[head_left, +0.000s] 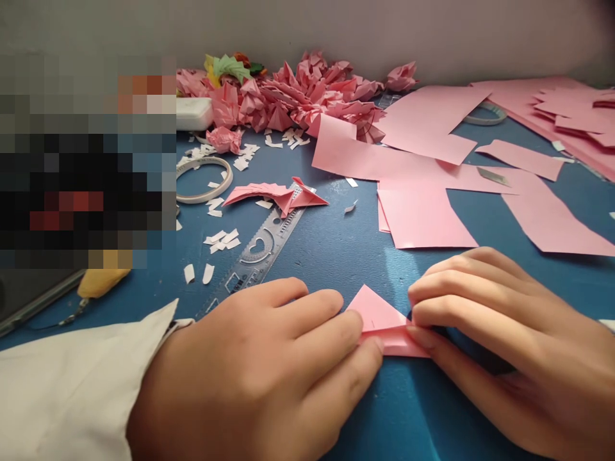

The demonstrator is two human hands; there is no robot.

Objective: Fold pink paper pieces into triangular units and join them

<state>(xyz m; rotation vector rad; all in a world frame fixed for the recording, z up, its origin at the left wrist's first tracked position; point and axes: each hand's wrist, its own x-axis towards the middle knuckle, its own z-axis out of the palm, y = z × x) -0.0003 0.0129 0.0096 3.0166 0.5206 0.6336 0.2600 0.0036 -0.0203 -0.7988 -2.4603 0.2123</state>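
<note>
Head view: at the bottom centre of the frame, a small pink paper (377, 309) rests between two bare hands on a blue desk (384, 410). Its pointed flap faces up the frame, and a folded strip runs along its lower edge. The left hand (264, 368), at lower left, holds the paper's left end, thumb at the strip, fingers close together. The right hand (504, 333), at lower right, pinches the right end between thumb and fingertips. The step looks like creasing. To do it well, both ends should probably be held level, the strip's edges lined up before pressing, and the crease run firmly from one end to the other against the desk. A clear ruler (262, 246), left of centre, partly under a folded pink figure (278, 194), could serve to sharpen the line.
</note>
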